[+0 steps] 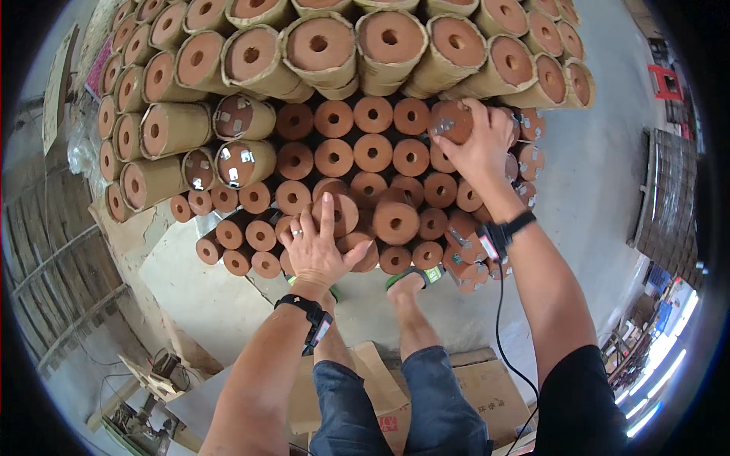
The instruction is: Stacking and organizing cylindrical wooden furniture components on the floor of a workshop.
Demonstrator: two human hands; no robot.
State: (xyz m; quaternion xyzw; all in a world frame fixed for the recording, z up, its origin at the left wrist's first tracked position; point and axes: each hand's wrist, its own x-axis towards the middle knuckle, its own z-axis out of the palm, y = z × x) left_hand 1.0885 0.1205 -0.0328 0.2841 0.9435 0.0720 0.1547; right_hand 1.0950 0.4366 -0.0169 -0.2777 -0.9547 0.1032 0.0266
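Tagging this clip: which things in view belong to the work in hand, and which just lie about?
Work, apparently:
left hand, touching a brown cylinder
right hand, gripping another cylinder
stacked bare cylinders
tan-wrapped cylinders

Lying about, it seems:
red stool
cardboard

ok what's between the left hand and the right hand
Several brown cylinders with holes in their ends lie between the left hand and right hand, in the head view.

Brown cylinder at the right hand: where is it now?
In the head view, the brown cylinder is above and right of centre, in the right hand's grasp, just below the paper-wrapped cylinders in the picture.
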